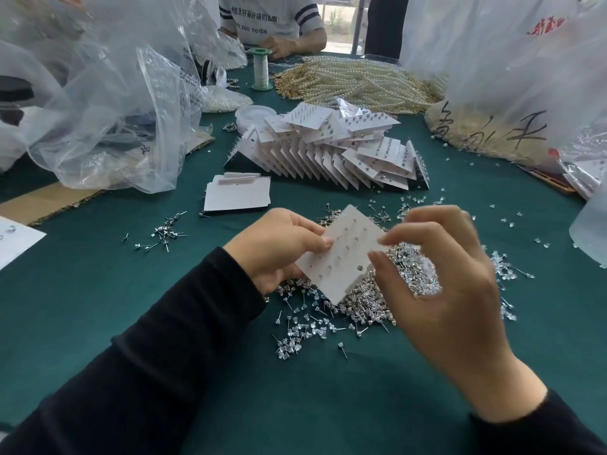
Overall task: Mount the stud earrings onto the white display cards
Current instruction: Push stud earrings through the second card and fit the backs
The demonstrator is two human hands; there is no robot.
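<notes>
**Blank card held over the stud heap**

Pinches a white display card (345, 254) by its left edge with the left hand (279, 247), thumb on the face and fingers curled under. Holds it tilted, one corner down, above the table and clear of it. Meets the card's right edge with the right hand (450, 284): forefinger tip on the upper corner, thumb tip just below at the edge, the other fingers curled and blurred. Cannot tell whether that hand grips the card or anything small. Across the card's face, rows of faint holes and one small dark spot near the lower right edge, too small to tell as hole or stud.

Directly beneath the card and both hands, a dense heap of silver stud earrings (377, 307) on the green table (98, 307), mixed with clear backs (302, 336) scattered toward the near side and the right. To the left, well apart, a small loose cluster of studs (161, 234). Just beyond the heap, a flat stack of blank cards (238, 195). Behind that, a long leaning row of filled cards (328, 152), posts sticking out. Farther back, a mound of pearl strands (354, 82) and an upright green spool (260, 68). Along the left, crumpled clear plastic bags (108, 126). Across the table, another person (272, 24) in a white printed shirt, hand by the spool.
</notes>
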